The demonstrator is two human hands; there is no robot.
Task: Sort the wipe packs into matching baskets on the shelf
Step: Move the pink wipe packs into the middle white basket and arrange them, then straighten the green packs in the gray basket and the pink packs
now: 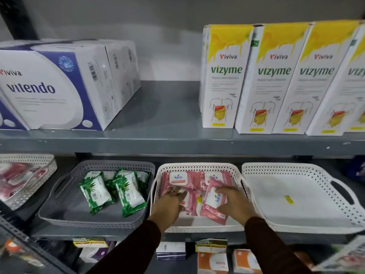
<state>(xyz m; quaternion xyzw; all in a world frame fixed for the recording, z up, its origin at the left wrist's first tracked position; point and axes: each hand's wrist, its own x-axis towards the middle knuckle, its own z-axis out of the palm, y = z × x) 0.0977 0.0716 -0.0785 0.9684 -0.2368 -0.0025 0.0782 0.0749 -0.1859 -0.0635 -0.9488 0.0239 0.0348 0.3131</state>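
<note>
A white perforated basket [197, 167] in the middle of the lower shelf holds several pink wipe packs [178, 179]. Both my hands are inside it. My left hand [169, 204] rests palm down on pink packs at the basket's left side. My right hand [235, 202] grips a tilted pink pack [214, 202] at the right side. To the left, a grey basket [59, 210] holds several green wipe packs [96, 191]. To the right stands a white basket [296, 194] with only a small yellow sticker in it.
Another white basket [39, 171] with pink packs sits at the far left. The upper shelf carries large white-and-blue boxes [59, 86] and tall white-and-yellow cartons [276, 80]. Small boxes [212, 260] lie on the shelf below.
</note>
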